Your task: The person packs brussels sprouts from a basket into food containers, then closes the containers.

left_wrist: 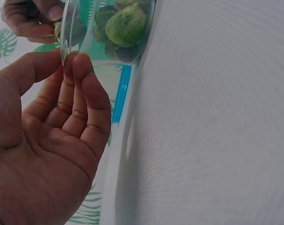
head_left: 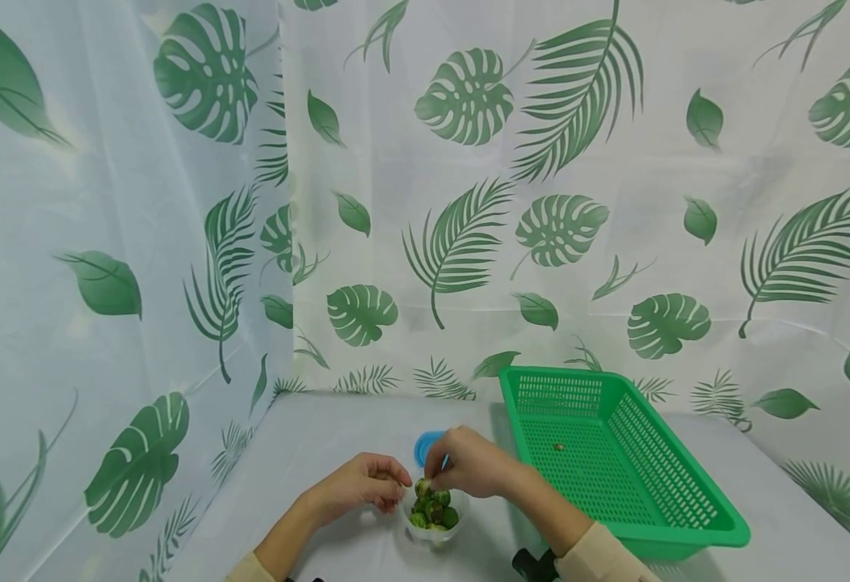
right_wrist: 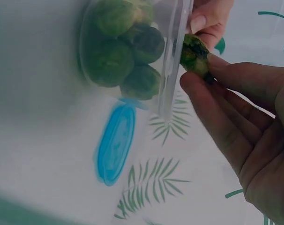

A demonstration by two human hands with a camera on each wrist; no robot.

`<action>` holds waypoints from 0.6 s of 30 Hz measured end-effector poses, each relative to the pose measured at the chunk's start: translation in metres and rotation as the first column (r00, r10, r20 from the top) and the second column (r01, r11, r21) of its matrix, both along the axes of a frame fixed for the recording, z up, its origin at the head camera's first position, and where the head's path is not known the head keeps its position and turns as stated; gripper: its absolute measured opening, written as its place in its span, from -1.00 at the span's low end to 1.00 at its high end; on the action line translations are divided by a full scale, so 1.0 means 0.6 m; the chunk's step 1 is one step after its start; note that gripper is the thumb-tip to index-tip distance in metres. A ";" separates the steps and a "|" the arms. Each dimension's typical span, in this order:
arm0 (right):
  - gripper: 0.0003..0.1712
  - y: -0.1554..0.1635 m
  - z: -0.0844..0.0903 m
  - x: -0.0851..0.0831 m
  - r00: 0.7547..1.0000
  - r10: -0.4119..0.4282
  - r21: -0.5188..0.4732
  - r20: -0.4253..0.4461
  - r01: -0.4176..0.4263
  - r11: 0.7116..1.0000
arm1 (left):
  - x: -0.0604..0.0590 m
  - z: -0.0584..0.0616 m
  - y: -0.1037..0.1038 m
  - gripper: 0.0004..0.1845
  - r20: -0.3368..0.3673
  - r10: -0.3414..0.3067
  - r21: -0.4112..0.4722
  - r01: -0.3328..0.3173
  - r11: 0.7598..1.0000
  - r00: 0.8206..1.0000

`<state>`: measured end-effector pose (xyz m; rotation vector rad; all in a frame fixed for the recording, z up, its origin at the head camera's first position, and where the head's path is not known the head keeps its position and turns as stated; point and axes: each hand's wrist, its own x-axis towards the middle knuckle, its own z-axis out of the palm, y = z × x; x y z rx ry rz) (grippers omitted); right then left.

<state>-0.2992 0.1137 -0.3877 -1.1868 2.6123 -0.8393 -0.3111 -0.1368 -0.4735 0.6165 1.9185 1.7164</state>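
A clear plastic container (head_left: 408,532) on the table holds several Brussels sprouts (head_left: 434,511). My left hand (head_left: 363,483) is at its left side, and the left wrist view shows thumb and fingertips pinching the rim. Over the container's opening, my right hand (head_left: 472,462) pinches a single Brussels sprout (right_wrist: 194,55) between thumb and fingers. Dark patches mark that sprout in the right wrist view. Just behind the container lies a round blue lid (head_left: 423,444), partly hidden by the right hand in the head view.
To the right stands a large green plastic basket (head_left: 716,529) with a small brownish bit (head_left: 559,446) on its floor. A black object (head_left: 534,564) shows by the right sleeve. Leaf-patterned curtains (head_left: 367,267) enclose the white table (head_left: 338,420) at the back and left.
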 end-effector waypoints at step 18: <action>-0.93 -0.016 -0.017 0.010 0.999 -0.013 0.064 -0.049 0.016 0.998 | 0.002 0.000 0.000 -0.73 -0.006 0.004 -0.001 -0.004 1.000 1.000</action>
